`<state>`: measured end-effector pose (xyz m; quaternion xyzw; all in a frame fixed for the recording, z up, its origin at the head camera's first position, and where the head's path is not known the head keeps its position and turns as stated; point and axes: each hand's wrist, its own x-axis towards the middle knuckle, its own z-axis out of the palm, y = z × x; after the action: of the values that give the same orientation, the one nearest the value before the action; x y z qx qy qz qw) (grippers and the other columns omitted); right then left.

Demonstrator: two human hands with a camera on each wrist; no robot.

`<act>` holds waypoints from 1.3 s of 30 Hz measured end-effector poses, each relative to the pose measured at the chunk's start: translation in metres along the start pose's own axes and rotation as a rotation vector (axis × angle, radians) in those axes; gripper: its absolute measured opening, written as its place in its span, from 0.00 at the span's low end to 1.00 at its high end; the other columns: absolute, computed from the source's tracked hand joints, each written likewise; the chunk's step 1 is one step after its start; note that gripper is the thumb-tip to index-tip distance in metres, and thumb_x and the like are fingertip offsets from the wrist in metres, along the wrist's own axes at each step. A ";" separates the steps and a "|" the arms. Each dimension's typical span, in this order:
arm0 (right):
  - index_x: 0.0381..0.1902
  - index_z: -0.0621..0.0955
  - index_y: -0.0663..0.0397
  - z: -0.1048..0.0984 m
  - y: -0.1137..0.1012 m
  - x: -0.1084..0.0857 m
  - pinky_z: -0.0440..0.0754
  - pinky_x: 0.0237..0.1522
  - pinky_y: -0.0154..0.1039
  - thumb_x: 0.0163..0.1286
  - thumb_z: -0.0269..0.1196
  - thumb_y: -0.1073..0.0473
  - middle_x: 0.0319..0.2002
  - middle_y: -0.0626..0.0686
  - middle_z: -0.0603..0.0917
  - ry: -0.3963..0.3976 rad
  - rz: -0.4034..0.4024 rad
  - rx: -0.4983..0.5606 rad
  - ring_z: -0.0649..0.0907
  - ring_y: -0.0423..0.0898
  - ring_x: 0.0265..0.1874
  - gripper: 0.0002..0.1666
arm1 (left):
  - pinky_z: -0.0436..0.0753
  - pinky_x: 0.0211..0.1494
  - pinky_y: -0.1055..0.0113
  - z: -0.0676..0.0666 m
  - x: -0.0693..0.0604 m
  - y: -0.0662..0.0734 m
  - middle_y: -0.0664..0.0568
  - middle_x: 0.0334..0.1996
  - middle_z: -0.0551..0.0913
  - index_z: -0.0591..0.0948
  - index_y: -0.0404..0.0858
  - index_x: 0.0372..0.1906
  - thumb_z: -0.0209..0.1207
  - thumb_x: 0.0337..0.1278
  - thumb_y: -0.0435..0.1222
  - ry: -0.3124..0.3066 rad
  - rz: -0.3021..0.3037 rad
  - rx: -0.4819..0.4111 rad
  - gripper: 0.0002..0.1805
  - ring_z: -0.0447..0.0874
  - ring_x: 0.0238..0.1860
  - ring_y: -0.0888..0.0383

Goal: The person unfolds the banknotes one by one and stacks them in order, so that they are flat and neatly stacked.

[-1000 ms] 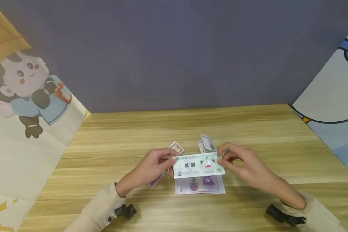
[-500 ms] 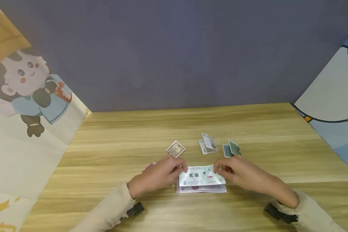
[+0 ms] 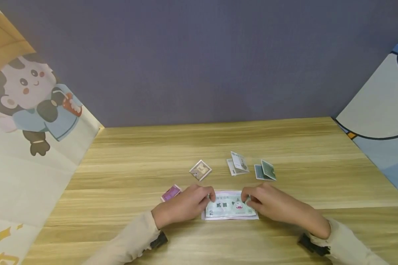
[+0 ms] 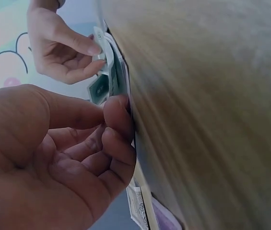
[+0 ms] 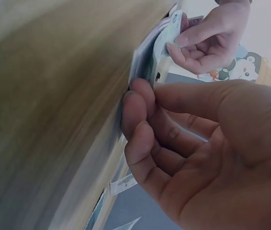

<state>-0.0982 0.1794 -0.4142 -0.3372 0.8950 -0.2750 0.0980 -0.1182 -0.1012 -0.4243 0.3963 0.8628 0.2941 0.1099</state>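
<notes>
The left hand (image 3: pixel 187 205) and the right hand (image 3: pixel 273 203), at the lower middle of the head view, pinch the green 2 play banknote (image 3: pixel 227 208) by its two ends, thumb against curled fingers; the green note lies face up between them, its printed white monster toward the right end and its figure 2 at the lower left corner; it lies over a lilac banknote (image 3: pixel 230 218), whose pale border shows along the upper and lower edges. In the left wrist view the right hand grasps its end of the green note near the upper left, and in the right wrist view the left hand does likewise near the upper right.

Just beyond the left hand, at lower centre-left, rests a folded magenta note (image 3: pixel 171 193); above it, near the centre, is a folded brown note (image 3: pixel 200 170); right of that a folded grey note (image 3: pixel 240 162) stands partly unfolded, and further right a folded dark green note (image 3: pixel 268 170) stands similarly; all rest on the wood-grain table (image 3: pixel 146 158); a dark grey-blue panel (image 3: pixel 202 62) fills the upper middle, with a cartoon figure (image 3: pixel 30 88) on the wall at upper left.
</notes>
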 end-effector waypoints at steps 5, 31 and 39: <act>0.41 0.82 0.49 0.003 0.000 0.001 0.74 0.21 0.29 0.69 0.62 0.68 0.24 0.37 0.78 -0.008 -0.004 -0.014 0.70 0.30 0.18 0.08 | 0.76 0.32 0.77 0.000 -0.001 0.000 0.52 0.34 0.84 0.82 0.36 0.42 0.52 0.66 0.23 -0.016 0.001 0.025 0.10 0.73 0.28 0.67; 0.48 0.83 0.55 0.015 -0.005 0.001 0.77 0.59 0.55 0.59 0.74 0.51 0.55 0.59 0.80 0.138 -0.085 -0.407 0.79 0.55 0.56 0.22 | 0.78 0.59 0.54 0.003 -0.011 0.011 0.46 0.59 0.75 0.79 0.42 0.57 0.64 0.63 0.48 0.027 0.069 0.543 0.22 0.72 0.60 0.50; 0.48 0.83 0.56 0.016 -0.002 0.000 0.80 0.48 0.47 0.58 0.74 0.52 0.47 0.52 0.77 0.186 -0.098 -0.434 0.76 0.46 0.45 0.23 | 0.79 0.49 0.60 0.004 -0.009 0.011 0.48 0.50 0.77 0.82 0.35 0.49 0.66 0.61 0.47 0.070 0.065 0.567 0.21 0.75 0.50 0.54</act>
<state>-0.0914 0.1714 -0.4267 -0.3666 0.9209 -0.1107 -0.0731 -0.1040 -0.1007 -0.4217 0.4283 0.9007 0.0579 -0.0444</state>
